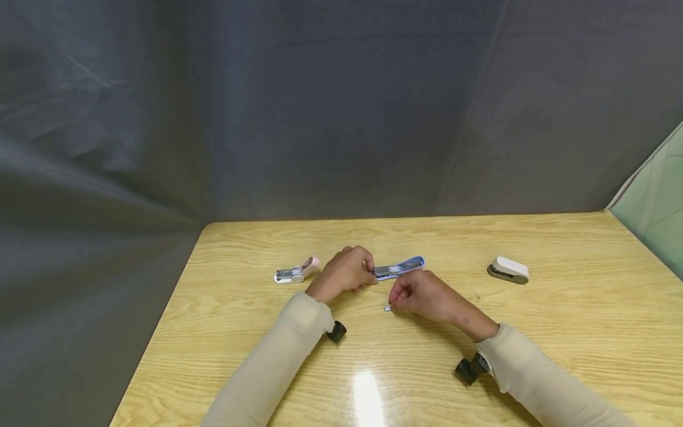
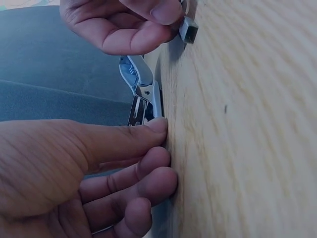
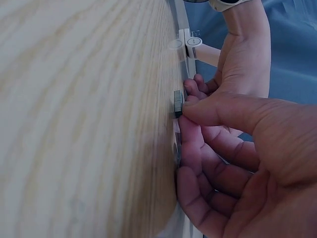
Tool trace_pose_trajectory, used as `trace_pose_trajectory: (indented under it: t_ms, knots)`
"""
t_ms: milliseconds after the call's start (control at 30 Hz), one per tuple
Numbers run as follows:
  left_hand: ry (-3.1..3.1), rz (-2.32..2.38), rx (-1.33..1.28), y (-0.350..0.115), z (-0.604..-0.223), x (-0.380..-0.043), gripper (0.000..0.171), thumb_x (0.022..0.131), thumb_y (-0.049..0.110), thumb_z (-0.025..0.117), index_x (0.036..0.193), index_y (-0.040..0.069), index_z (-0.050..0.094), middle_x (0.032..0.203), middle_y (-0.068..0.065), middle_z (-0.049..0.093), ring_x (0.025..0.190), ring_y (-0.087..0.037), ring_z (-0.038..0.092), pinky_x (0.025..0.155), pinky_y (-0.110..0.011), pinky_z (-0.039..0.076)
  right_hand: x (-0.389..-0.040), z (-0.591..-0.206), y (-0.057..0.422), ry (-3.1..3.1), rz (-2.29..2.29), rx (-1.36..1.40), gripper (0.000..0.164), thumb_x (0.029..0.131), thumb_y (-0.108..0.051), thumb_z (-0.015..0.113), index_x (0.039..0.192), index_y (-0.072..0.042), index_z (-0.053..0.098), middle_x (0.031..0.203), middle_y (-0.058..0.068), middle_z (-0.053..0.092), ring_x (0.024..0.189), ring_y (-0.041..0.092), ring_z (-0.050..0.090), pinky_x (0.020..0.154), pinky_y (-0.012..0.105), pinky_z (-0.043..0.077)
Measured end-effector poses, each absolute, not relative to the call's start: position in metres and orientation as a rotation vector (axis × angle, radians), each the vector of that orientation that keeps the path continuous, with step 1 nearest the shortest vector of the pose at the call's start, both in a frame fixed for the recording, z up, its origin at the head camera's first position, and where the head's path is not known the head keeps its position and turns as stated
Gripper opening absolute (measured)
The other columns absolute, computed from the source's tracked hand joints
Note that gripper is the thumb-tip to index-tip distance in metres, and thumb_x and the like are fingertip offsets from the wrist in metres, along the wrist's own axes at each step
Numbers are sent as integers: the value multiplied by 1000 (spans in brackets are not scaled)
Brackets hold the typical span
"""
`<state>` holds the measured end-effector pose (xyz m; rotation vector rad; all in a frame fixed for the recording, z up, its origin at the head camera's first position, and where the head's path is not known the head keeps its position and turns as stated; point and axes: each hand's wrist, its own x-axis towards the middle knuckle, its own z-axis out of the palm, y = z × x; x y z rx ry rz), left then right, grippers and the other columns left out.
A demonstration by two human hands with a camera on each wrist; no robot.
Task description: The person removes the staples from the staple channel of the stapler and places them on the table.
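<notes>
An opened blue stapler [image 1: 397, 269] lies on the table with its metal magazine exposed. My left hand [image 1: 347, 270] grips its left end with thumb and fingers; in the left wrist view that thumb presses at the near end of the stapler [image 2: 141, 89]. Just in front of the stapler, my right hand [image 1: 424, 295] pinches a short strip of staples [image 1: 387, 308] between thumb and fingertips, close to the tabletop. The same strip of staples [image 3: 178, 102] shows in the right wrist view at the thumb tip of the right hand [image 3: 237, 148].
Left of my left hand stands an opened pink and white stapler [image 1: 296, 271]. A closed white and grey stapler [image 1: 508, 270] lies on the right side of the wooden table [image 1: 240, 356]. A dark curtain [image 1: 341, 118] hangs behind the table's back edge.
</notes>
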<state>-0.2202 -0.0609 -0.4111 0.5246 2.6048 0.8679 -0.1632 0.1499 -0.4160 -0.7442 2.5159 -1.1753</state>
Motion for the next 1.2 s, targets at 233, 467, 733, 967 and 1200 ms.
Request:
trace_pose_trajectory:
  t_ms: [233, 467, 733, 967, 1200]
  knots:
    - [2639, 821, 510, -59, -411, -220, 17, 92, 22, 82, 80, 19, 70, 82, -4, 61, 83, -19, 54, 71, -34, 49, -162, -416, 153, 2511, -1179, -732, 6, 88, -1, 78, 85, -5, 74, 74, -6, 68, 66, 9, 58, 61, 25, 49]
    - [2746, 712, 569, -58, -411, -214, 10, 91, 26, 83, 88, 21, 74, 93, 5, 63, 93, -19, 55, 78, -37, 47, -153, -412, 163, 2567, -1170, -693, 9, 90, -2, 73, 87, -10, 75, 76, -6, 68, 67, 8, 56, 62, 25, 47]
    - [2861, 565, 728, -54, -405, -198, 12, 92, 23, 81, 91, 13, 74, 84, 1, 63, 66, -11, 47, 58, -28, 40, -131, -403, 189, 2644, -1174, -678, 9, 97, -6, 68, 93, -12, 75, 83, -6, 68, 72, 7, 60, 64, 27, 51]
    - [2931, 519, 956, -37, -390, -176, 44, 93, 34, 80, 129, 11, 72, 111, -4, 65, 89, -17, 61, 65, -26, 51, -105, -398, 229, 2752, -1170, -678, 6, 99, -8, 69, 97, -12, 74, 85, -7, 68, 71, 7, 60, 60, 26, 51]
    - [2950, 349, 1211, -16, -380, -161, 47, 96, 44, 74, 133, 17, 70, 114, 1, 60, 90, -12, 56, 67, -18, 47, -91, -398, 250, 2839, -1137, -675, 9, 103, -13, 66, 105, -12, 75, 90, -11, 71, 78, 9, 66, 66, 27, 55]
